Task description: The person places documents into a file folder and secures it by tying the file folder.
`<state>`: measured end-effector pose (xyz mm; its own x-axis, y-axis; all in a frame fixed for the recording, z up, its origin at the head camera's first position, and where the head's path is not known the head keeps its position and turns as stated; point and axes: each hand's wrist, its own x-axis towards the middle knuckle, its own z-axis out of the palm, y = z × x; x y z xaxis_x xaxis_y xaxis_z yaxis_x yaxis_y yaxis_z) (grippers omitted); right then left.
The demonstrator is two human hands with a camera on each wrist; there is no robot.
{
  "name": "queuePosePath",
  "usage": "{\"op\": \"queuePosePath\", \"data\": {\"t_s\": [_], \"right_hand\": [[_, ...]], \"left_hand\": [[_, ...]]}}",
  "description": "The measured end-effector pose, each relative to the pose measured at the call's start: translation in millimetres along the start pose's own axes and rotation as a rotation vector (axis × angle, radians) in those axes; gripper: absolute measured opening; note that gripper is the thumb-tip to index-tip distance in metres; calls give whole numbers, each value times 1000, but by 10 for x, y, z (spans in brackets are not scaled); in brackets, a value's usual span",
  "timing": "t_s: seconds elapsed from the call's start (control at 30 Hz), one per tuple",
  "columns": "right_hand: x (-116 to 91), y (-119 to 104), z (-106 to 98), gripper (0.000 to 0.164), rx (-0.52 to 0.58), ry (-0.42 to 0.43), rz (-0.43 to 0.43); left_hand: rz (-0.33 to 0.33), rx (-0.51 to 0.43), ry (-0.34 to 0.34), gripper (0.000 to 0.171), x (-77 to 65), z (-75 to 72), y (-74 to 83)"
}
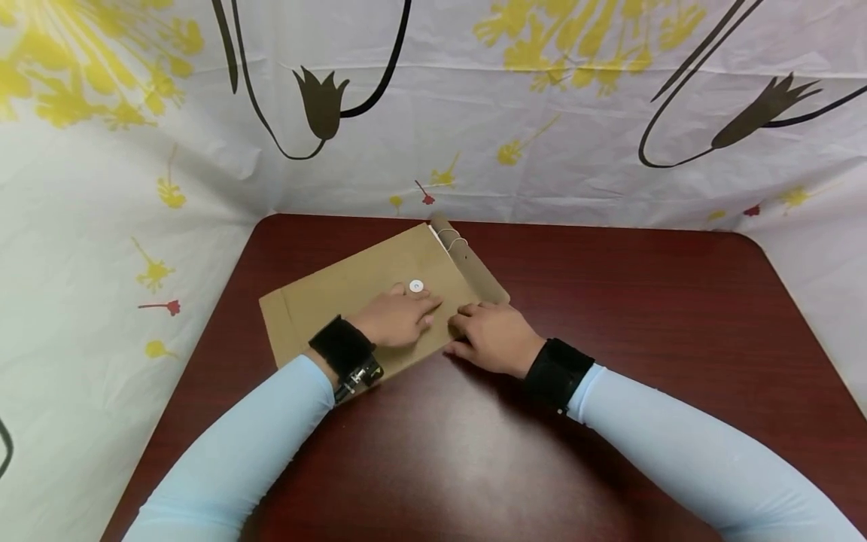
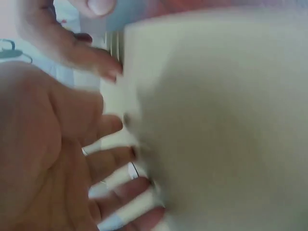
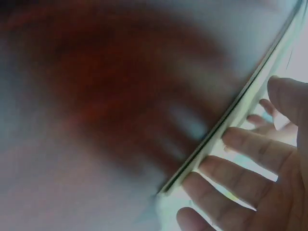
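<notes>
A brown kraft paper envelope [image 1: 369, 263] lies tilted on the table, with its flap [image 1: 474, 263] folded out to the right. A round white button [image 1: 416, 286] sits on its face, and thin white string [image 1: 455, 239] loops near the flap's fold. My left hand [image 1: 393, 318] rests on the envelope just below the button, fingers fairly straight. My right hand [image 1: 494, 335] touches the envelope's near right corner by the flap. In the right wrist view its extended fingers [image 3: 240, 180] lie over the envelope's edge [image 3: 231, 108], the thumb apart from them.
The dark red-brown table [image 1: 643, 301] extends to the right and in front of the envelope. A white cloth [image 1: 576, 181] with yellow and dark plant prints hangs behind the table and along its sides. Black bands [image 1: 558, 375] wrap both wrists.
</notes>
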<state>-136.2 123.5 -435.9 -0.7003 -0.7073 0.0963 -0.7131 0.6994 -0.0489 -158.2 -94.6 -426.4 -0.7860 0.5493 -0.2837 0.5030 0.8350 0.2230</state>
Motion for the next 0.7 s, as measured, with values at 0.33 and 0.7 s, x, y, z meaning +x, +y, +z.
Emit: {"op": "queuePosePath", "data": {"t_s": [0.33, 0.7], "right_hand": [[37, 167, -65, 43, -96, -59, 128], [60, 543, -118, 49, 1, -166, 181]], "left_hand": [[81, -1, -37, 59, 63, 25, -12], [221, -369, -38, 36, 229, 44, -51]]}}
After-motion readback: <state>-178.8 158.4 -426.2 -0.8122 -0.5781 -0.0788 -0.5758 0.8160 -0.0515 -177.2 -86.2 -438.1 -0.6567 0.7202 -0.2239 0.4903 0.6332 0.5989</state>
